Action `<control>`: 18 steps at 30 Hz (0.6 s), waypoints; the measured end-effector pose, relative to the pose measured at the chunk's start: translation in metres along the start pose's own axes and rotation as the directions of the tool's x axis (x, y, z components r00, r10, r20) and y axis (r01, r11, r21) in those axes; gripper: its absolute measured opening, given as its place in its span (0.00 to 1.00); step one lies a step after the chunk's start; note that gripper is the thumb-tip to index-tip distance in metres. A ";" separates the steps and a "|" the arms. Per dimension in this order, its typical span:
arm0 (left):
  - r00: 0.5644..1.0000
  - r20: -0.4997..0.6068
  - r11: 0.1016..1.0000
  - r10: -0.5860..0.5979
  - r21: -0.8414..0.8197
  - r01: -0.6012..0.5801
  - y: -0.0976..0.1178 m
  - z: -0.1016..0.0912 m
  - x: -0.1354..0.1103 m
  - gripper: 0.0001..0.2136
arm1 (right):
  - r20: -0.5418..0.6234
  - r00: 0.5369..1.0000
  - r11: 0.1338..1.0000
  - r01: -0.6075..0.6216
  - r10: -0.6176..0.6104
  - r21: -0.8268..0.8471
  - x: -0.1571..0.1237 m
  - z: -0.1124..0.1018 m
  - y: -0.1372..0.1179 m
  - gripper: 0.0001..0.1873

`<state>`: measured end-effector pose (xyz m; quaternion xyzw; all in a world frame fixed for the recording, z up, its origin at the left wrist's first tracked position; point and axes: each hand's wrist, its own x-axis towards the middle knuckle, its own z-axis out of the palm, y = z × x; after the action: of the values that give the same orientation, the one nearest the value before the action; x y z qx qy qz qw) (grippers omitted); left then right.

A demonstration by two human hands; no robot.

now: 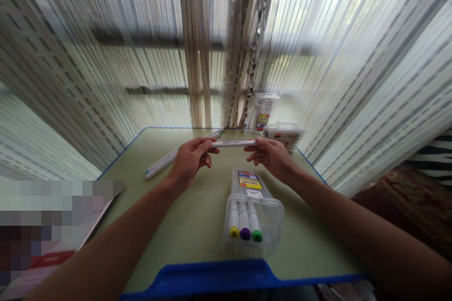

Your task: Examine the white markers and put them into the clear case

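Observation:
Between my two hands a white marker (233,143) is held level above the table. My left hand (192,157) pinches its left end, and my right hand (271,155) pinches the other end near the cap. Below my right hand lies a clear plastic marker case (252,197) with a yellow label, its lid end facing me. Three white markers with yellow (234,232), purple (245,233) and green (257,235) ends show inside it. Another white marker with a blue end (160,164) lies left of my left hand, partly hidden by it.
At the back right stand an upright clear case (263,113) and a case packed with markers (284,132). More markers (216,133) lie behind my left hand. The green tabletop (183,235) has a blue rim (219,273). Sheer curtains (151,66) hang behind; a pixelated area covers the lower left.

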<state>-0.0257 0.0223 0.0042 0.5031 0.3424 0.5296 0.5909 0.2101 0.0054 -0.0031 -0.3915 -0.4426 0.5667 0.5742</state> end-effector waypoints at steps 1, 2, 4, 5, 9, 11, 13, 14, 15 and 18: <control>1.000 0.002 1.000 0.011 0.019 -0.011 -0.001 0.000 0.000 0.14 | 0.004 1.000 1.000 0.008 -0.008 -0.012 0.000 -0.001 0.001 0.14; 1.000 0.007 0.999 0.022 0.034 -0.022 -0.002 -0.001 0.001 0.15 | 0.006 1.000 1.000 0.016 -0.016 -0.024 0.001 -0.001 0.002 0.16; 0.999 0.016 0.997 0.040 0.066 -0.041 -0.004 -0.002 0.002 0.15 | 0.008 1.000 0.998 0.030 -0.030 -0.048 0.001 -0.003 0.003 0.18; 0.999 0.019 0.995 0.046 0.090 -0.048 -0.005 -0.002 0.002 0.16 | 0.006 0.999 0.998 0.036 -0.036 -0.060 0.001 -0.003 0.003 0.18; 0.997 0.046 0.970 0.065 0.233 -0.074 -0.007 -0.002 0.001 0.17 | -0.006 0.998 0.993 0.057 -0.058 -0.105 0.001 -0.003 0.004 0.19; 0.996 0.056 0.953 0.075 0.289 -0.088 -0.008 -0.002 0.000 0.17 | -0.002 0.998 0.990 0.069 -0.070 -0.125 0.001 -0.002 0.004 0.19; 0.995 0.057 0.940 0.085 0.326 -0.098 -0.007 -0.002 -0.001 0.17 | 0.012 0.997 0.987 0.081 -0.080 -0.137 0.000 -0.002 0.005 0.18; 0.995 0.057 0.936 0.087 0.337 -0.102 -0.007 -0.001 -0.002 0.17 | 0.020 0.996 0.987 0.086 -0.084 -0.138 0.000 -0.001 0.005 0.18; 0.994 0.060 0.933 0.089 0.344 -0.104 -0.007 -0.001 -0.002 0.17 | 0.026 0.996 0.986 0.091 -0.088 -0.138 0.000 -0.002 0.005 0.17; 0.993 0.072 0.931 0.092 0.349 -0.112 -0.007 -0.001 -0.002 0.17 | 0.035 0.995 0.986 0.097 -0.093 -0.136 0.000 -0.003 0.005 0.16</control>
<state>-0.0254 0.0211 -0.0030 0.6321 0.3887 0.4758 0.4722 0.2109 0.0056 -0.0091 -0.4004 -0.5069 0.5124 0.5658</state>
